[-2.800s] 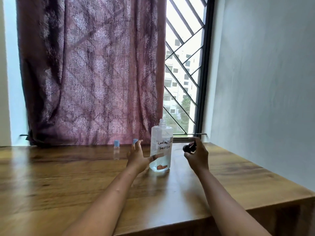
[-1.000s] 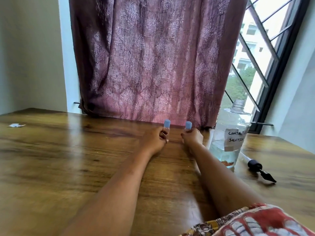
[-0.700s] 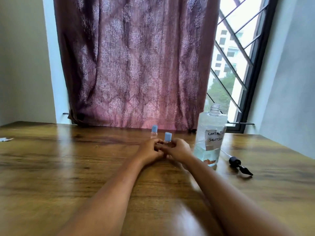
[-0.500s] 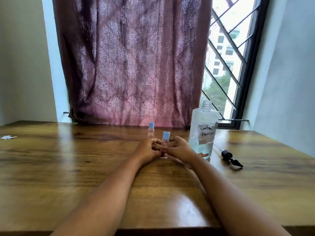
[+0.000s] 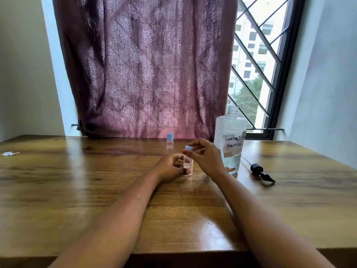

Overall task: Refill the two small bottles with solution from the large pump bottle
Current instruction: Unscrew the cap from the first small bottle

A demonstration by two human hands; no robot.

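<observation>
A small clear bottle with a red-edged label stands on the wooden table. My left hand grips its body. My right hand pinches its blue cap from above. The second small bottle, also blue-capped, stands alone farther back near the curtain. The large clear bottle, labelled "contact lens solution", stands open-necked just right of my right hand, about a third full. Its black pump head with its tube lies on the table to the right.
A maroon patterned curtain hangs behind the table, and a barred window is at the right. A small scrap of paper lies at the table's far left. The table's front edge runs close below my forearms.
Both hands brought one small bottle nearer and stood it on the table. My right hand has shifted up from the bottle's side to its cap. The other small bottle stays at the back.
</observation>
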